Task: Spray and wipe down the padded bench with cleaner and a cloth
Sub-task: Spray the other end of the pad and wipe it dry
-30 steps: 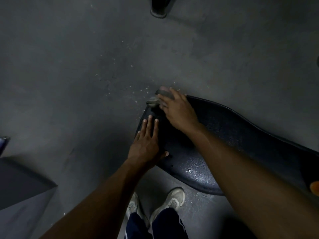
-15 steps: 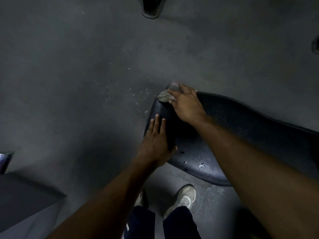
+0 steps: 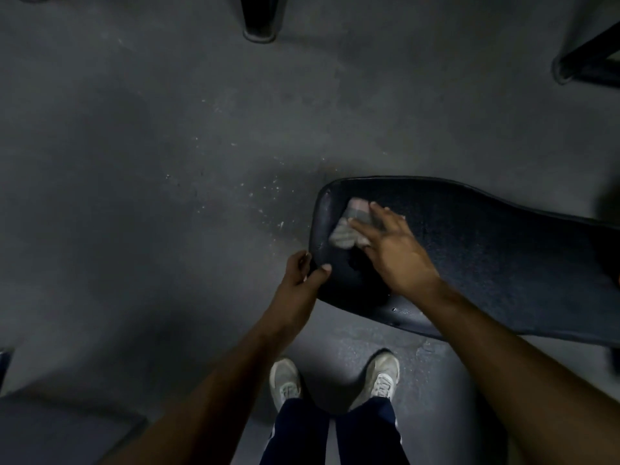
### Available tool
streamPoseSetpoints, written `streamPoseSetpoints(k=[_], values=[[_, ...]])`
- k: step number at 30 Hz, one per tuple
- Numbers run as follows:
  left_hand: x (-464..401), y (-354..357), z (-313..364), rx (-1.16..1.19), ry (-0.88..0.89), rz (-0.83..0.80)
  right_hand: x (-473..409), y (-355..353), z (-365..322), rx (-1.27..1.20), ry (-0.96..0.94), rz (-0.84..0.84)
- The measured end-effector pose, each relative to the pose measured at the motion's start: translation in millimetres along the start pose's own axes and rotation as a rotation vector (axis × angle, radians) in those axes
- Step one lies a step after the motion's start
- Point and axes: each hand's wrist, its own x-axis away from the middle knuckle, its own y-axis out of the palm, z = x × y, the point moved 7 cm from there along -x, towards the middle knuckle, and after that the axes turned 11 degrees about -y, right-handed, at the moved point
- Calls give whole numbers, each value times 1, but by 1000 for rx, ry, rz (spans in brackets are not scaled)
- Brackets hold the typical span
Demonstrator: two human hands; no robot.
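Two hands are working at the rounded end of the dark padded bench (image 3: 486, 260), which is stretching from the middle of the view out to the right edge, above a grey speckled floor (image 3: 151, 162). We are pressing our right hand (image 3: 394, 253) down on a pale, crumpled cloth (image 3: 345, 228), fingers (image 3: 360, 226) spread wide and fairly straight over it; the cloth is lying on top of the padding near the rounded end and is showing blurred. Our left hand (image 3: 300, 280) is gripping the bench's near-left edge, its thumb lying on the top surface and the other fingers curling round the rim and under it. A few small pale marks are showing on the padding by the near edge. Below the bench we are standing in light-coloured shoes (image 3: 285, 380) and dark trousers (image 3: 365, 434) with a thin pale side stripe. Dark frame legs (image 3: 260, 18) are reaching the floor at the top of the view and at the upper right corner. The spray cleaner is not appearing anywhere we can make out.
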Motion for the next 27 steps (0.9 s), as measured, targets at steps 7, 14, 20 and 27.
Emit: streamPoseSetpoints(k=[7, 14, 20, 27], values=[[-9, -16, 2, 177, -117, -62, -67, 11, -42, 67, -40, -3], [-15, -31, 2, 104, -118, -45, 40, 42, -78, 138, -144, -107], [-16, -12, 5, -20, -78, -102, 57, 33, -38, 84, 24, -53], [-21, -7, 4, 15, -53, -4, 43, 48, -74, 127, -24, 55]])
